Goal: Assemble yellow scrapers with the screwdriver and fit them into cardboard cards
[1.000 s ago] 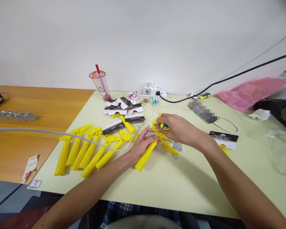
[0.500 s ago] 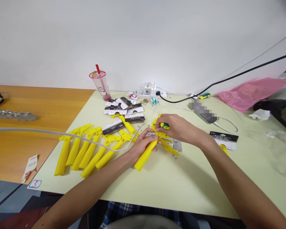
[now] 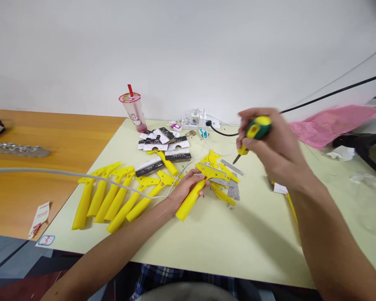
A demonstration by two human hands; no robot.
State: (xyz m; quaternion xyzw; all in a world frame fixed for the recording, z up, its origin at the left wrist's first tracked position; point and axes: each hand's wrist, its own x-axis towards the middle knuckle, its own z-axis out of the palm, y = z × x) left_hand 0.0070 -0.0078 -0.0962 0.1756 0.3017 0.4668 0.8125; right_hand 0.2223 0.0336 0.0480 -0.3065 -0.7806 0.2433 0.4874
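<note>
Filling the whole back of this setup is a plain white wall (image 3: pixel 188 54), and running along its foot is a pale yellow-green surface (image 3: pixel 253 246) that's carrying pretty much all the clutter. Butting up against its left side is a wood-toned surface (image 3: pixel 56 138), with some dark, grey and reddish floor (image 3: pixel 21 259) peeking out below. Over on the right, a pink plastic bag (image 3: pixel 332 121) is slumping near the wall, and a black cable (image 3: pixel 335 92) is slanting across behind the right arm.

Going down in size, the right grip (image 3: pixel 277 152) is hanging in the air, wrapping around a green-and-yellow screwdriver (image 3: pixel 258 128) whose tip is pointing down and to the left. The left grip (image 3: pixel 185 189) is clasping a yellow T-shaped tool (image 3: pixel 190 201) just below its head, around the middle of the pale surface. Six similar yellow handles (image 3: pixel 84 204) are lying side by side off to the left, a lidded cup (image 3: pixel 134 116) is standing at the back, and black-and-white cards (image 3: pixel 178 156) are piling up in front of it.

Smallest stuff: loose yellow pieces (image 3: pixel 224 195) and a thin metal blade (image 3: pixel 232 167) are lying near the held tool, with tiny screws (image 3: pixel 230 207) sitting around them.
</note>
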